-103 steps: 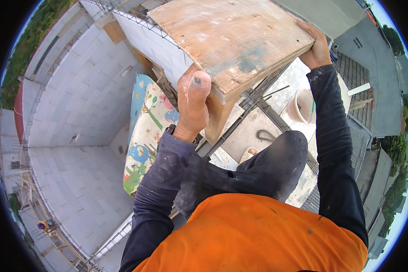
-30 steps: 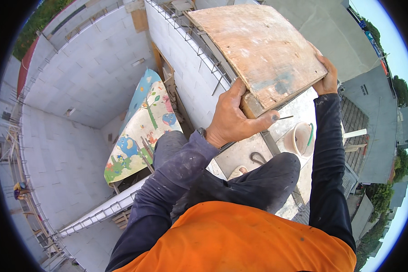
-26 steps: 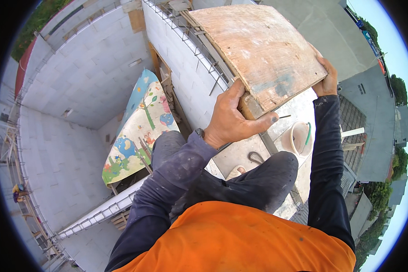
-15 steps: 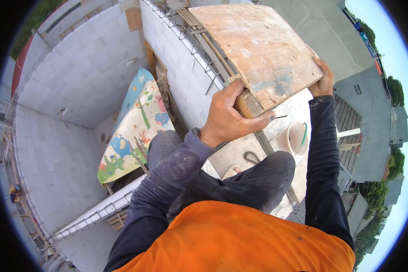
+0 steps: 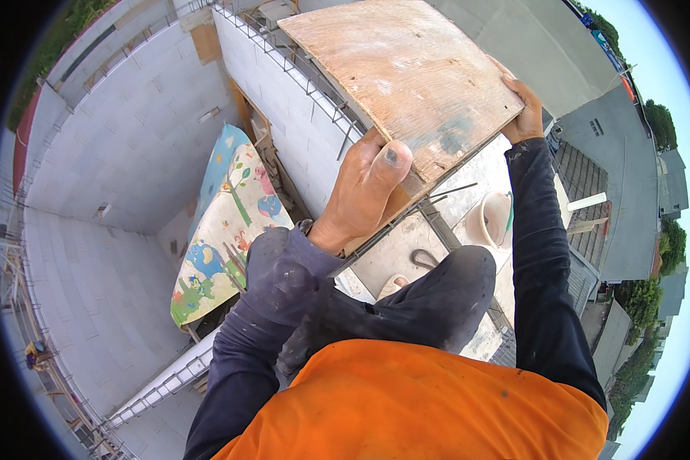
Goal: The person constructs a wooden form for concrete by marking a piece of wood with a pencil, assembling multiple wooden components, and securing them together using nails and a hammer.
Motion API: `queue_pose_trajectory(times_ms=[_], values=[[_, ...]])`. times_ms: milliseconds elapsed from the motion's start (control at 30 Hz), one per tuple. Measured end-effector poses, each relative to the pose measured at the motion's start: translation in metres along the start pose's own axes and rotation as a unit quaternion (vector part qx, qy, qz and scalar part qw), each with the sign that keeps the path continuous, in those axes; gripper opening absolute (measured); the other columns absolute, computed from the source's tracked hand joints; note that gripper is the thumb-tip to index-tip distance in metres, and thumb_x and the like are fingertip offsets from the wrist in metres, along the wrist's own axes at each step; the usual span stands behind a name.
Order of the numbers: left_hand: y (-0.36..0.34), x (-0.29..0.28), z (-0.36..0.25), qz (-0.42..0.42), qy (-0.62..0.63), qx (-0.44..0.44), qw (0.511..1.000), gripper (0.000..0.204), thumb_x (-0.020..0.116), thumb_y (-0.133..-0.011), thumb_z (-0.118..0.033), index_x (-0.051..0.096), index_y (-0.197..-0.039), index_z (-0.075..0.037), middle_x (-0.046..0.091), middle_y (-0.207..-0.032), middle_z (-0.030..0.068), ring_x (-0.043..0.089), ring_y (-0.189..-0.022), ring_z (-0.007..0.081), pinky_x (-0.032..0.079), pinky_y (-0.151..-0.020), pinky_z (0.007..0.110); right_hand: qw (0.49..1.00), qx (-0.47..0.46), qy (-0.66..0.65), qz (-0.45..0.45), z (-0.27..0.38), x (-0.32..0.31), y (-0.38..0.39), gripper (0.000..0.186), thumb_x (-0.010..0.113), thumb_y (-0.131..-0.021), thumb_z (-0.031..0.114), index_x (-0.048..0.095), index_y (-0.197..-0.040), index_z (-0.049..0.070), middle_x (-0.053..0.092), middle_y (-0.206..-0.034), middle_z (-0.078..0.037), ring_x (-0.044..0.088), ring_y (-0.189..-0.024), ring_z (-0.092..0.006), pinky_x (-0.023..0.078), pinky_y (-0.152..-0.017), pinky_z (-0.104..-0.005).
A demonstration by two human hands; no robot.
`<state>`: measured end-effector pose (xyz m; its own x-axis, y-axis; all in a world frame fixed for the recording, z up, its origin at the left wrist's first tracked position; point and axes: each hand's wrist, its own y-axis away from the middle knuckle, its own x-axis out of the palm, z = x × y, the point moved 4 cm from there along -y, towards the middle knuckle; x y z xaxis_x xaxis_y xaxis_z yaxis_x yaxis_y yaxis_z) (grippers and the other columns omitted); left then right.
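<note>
A worn, pale-brown plywood board (image 5: 418,84) with a bluish-grey smudge is held up ahead of me, its broad face toward me. My left hand (image 5: 364,184) is closed on its near left corner, thumb uppermost; most of its fingers are hidden by the hand and the board. Around the near right corner curls my right hand (image 5: 525,111), with some fingers out of sight behind the board. Below the near edge, part of a wooden piece (image 5: 395,205) shows beside my left hand. Thin dark rods (image 5: 452,190) stick out past that edge.
A white bucket (image 5: 487,221) stands beyond my right knee. At the left, pale block walls (image 5: 130,130) drop into a deep space, with a cartoon-printed sheet (image 5: 234,222) hanging there. Rebar (image 5: 314,88) runs along a wall top. A distant person (image 5: 34,354) is at far left.
The board has shifted left and slightly up in view, both hands with it. My left hand has turned, its thumb now higher along the board's edge; the wooden piece below shows less.
</note>
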<state>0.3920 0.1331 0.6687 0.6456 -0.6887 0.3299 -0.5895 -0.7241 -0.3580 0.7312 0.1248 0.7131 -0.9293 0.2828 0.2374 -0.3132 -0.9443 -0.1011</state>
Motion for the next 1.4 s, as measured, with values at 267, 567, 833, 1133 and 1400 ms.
queue_pose_trajectory(times_ms=[267,567,833,1133,1400], values=[[-0.002,0.018,-0.012,-0.022,0.015,-0.062,0.998,0.036,0.065,-0.096,-0.034,0.064,-0.103,0.001,0.063,-0.095,0.0023,0.054,-0.088,0.0099,0.044,-0.079,0.029,1.000,-0.007,0.000,-0.003,-0.004,0.003,0.001,0.064,0.063,-0.093,0.026,0.051,-0.145,-0.008,0.062,-0.137,-0.023,0.064,-0.120,-0.0265,0.047,-0.106,-0.0356],[-0.001,0.011,-0.005,-0.080,0.042,-0.046,0.995,0.032,0.068,-0.092,-0.032,0.066,-0.094,0.000,0.062,-0.087,0.0012,0.052,-0.080,0.0080,0.042,-0.071,0.027,0.996,-0.044,0.056,-0.052,0.001,-0.004,0.011,0.068,0.064,-0.094,0.033,0.050,-0.147,-0.005,0.062,-0.135,-0.026,0.070,-0.112,-0.0240,0.054,-0.097,-0.0304],[-0.002,-0.004,0.007,-0.078,0.013,-0.074,0.994,0.055,0.059,-0.088,-0.037,0.056,-0.123,0.005,0.068,-0.108,0.0165,0.072,-0.089,0.0265,0.061,-0.075,0.041,0.993,-0.057,0.061,-0.085,-0.002,-0.032,0.012,0.069,0.069,-0.092,0.034,0.051,-0.143,-0.009,0.065,-0.128,-0.026,0.072,-0.110,-0.0272,0.057,-0.095,-0.0326],[-0.012,-0.007,0.003,-0.051,-0.001,-0.070,0.996,0.062,0.061,-0.086,-0.037,0.053,-0.129,0.007,0.068,-0.107,0.0195,0.071,-0.089,0.0279,0.060,-0.075,0.040,0.966,-0.110,0.161,-0.172,0.001,-0.046,0.015,0.063,0.078,-0.089,0.039,0.063,-0.134,-0.002,0.069,-0.120,-0.018,0.071,-0.110,-0.0235,0.058,-0.093,-0.0337],[-0.017,-0.022,0.011,-0.080,0.033,-0.078,0.993,0.060,0.060,-0.088,-0.036,0.054,-0.131,0.005,0.066,-0.113,0.0195,0.069,-0.090,0.0276,0.057,-0.079,0.040,0.685,-0.445,0.576,0.019,0.054,0.149,0.111,0.036,0.075,-0.088,0.025,0.071,-0.120,0.009,0.072,-0.113,-0.009,0.065,-0.109,-0.0272,0.051,-0.097,-0.0410]])
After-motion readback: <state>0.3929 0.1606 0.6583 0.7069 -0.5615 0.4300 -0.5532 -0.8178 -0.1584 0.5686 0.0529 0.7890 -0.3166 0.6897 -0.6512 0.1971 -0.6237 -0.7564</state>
